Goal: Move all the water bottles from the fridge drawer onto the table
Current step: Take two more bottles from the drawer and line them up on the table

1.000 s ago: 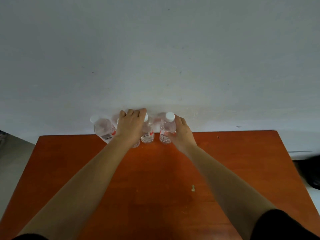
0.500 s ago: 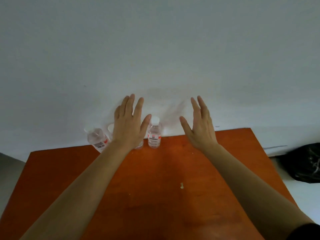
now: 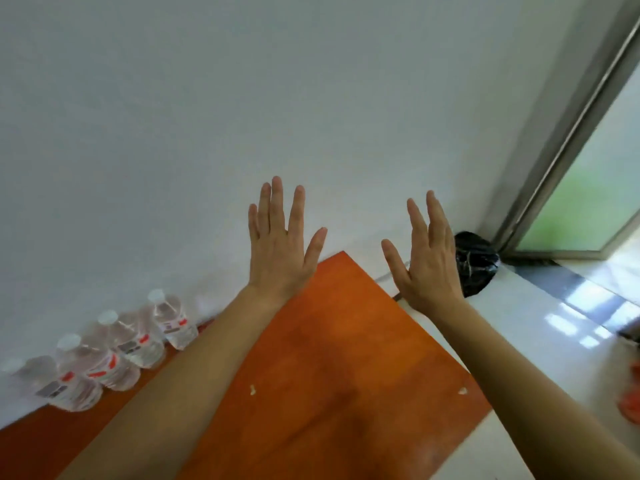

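Several clear water bottles (image 3: 114, 355) with white caps and red-and-white labels stand in a row along the back edge of the orange table (image 3: 332, 375), against the white wall at the lower left. My left hand (image 3: 280, 247) is raised above the table's far corner, fingers straight and spread, holding nothing. Further right, my right hand (image 3: 427, 261) is raised the same way, past the table's right edge, also empty. Both hands are well clear of the bottles. No fridge drawer is in view.
A black bag (image 3: 479, 265) lies on the floor in the corner behind my right hand. A metal-framed glass door (image 3: 571, 188) fills the right side. Glossy white floor (image 3: 540, 344) runs beside the table. Small pale specks (image 3: 252, 389) lie on the tabletop.
Both hands let go of the bottles and lifted with fingers spread. The view has swung right, so the bottles now sit at the lower left and the door has come into sight.
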### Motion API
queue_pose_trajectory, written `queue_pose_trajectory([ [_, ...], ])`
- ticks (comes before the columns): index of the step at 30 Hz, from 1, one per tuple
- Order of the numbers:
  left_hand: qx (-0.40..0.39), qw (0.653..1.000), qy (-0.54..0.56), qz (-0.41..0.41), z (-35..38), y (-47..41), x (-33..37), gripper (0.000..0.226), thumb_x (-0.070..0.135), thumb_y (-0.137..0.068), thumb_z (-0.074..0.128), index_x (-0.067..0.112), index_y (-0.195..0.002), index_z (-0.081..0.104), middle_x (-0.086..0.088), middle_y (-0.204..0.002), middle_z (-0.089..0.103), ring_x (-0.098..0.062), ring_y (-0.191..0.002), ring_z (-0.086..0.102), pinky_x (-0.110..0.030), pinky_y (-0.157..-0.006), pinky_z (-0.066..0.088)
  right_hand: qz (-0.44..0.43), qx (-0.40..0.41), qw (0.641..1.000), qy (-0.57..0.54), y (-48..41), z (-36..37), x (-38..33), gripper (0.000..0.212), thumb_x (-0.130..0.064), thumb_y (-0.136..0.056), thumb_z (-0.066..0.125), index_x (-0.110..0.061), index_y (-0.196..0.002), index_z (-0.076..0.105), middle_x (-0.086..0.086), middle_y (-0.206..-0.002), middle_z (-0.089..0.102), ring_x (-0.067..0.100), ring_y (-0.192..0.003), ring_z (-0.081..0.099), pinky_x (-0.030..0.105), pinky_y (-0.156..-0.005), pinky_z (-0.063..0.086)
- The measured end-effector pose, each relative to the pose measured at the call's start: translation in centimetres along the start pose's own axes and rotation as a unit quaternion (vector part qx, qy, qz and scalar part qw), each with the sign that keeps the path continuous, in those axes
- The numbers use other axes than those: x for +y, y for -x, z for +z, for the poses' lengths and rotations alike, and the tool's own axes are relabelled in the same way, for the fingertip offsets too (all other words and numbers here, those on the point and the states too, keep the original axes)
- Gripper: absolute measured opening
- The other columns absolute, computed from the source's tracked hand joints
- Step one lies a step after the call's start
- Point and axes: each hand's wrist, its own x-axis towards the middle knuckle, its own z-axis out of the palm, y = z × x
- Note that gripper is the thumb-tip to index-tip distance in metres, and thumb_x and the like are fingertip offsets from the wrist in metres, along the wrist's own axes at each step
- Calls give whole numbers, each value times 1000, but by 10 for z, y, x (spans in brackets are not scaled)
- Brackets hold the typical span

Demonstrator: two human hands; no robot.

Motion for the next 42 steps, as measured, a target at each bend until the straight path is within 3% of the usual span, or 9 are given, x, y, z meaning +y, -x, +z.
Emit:
queue_pose_trajectory([
  [5, 12, 990, 64, 129, 5, 9, 196, 73, 56, -102, 28, 17, -159, 7, -15, -166, -5, -30, -153, -10, -55, -122, 3, 83, 69, 991, 83, 79, -165, 109, 76, -49, -97, 48, -15, -157, 17, 13, -166, 4, 27, -154, 5, 56, -119, 20],
  [13, -26, 953, 149, 262, 10, 101, 508, 78, 61, -97, 29, 19, -159, 8, -17, -166, -1, -35, -153, -2, -62, -119, 9, 199, 135, 944, 225, 258, -407, 238, 95, -39, -87, 70, -8, -157, 13, 17, -165, 7, 32, -152, 10, 45, -124, 9],
  [16, -56, 928, 180, 321, 10, 132, 597, 77, 63, -98, 20, 20, -160, 3, -18, -165, -3, -36, -153, -3, -65, -117, 10, 255, 144, 917, 270, 319, -470, 270, 98, -46, -87, 66, -14, -158, 6, 15, -165, 3, 31, -153, 6, 55, -122, 11],
  [18, -71, 907, 201, 362, 12, 146, 648, 77, 65, -98, 14, 21, -160, 6, -17, -165, -5, -36, -153, -6, -64, -117, 8, 284, 147, 899, 299, 353, -504, 290, 95, -52, -88, 59, -12, -158, 9, 14, -165, 0, 29, -153, 2, 58, -121, 11],
  [21, -80, 878, 232, 411, 21, 164, 718, 76, 62, -98, 26, 19, -159, 10, -17, -166, -3, -35, -153, -6, -65, -118, 8, 336, 151, 866, 340, 396, -544, 321, 91, -49, -89, 59, -11, -158, 13, 15, -166, -2, 28, -154, -2, 55, -122, 7],
  [24, -100, 858, 243, 441, 43, 181, 785, 77, 61, -98, 31, 23, -159, 6, -15, -166, -7, -33, -153, -9, -64, -118, 7, 389, 149, 830, 371, 432, -573, 357, 91, -39, -88, 67, -10, -157, 16, 17, -165, -1, 30, -153, -2, 55, -122, 8],
  [30, -150, 824, 235, 493, 84, 200, 924, 78, 66, -97, 20, 26, -158, -6, -11, -164, -20, -30, -150, -22, -61, -120, -2, 459, 107, 780, 412, 487, -632, 432, 89, -38, -89, 65, -12, -157, 14, 17, -165, -4, 31, -153, -4, 56, -122, 8],
  [38, -285, 751, 267, 533, 95, 247, 1091, 74, 63, -100, 18, 25, -158, -9, -9, -164, -22, -28, -150, -22, -58, -121, -2, 578, 106, 682, 435, 570, -732, 492, 76, -43, -95, 56, -12, -155, 23, 15, -165, 5, 31, -153, 4, 54, -122, 14],
  [42, -311, 729, 229, 565, 111, 285, 1154, 75, 64, -100, 16, 25, -158, -10, -10, -163, -23, -28, -149, -24, -57, -121, -5, 613, 108, 657, 426, 616, -767, 521, 71, -42, -94, 58, -9, -151, 33, 21, -162, 17, 36, -150, 15, 57, -119, 21],
])
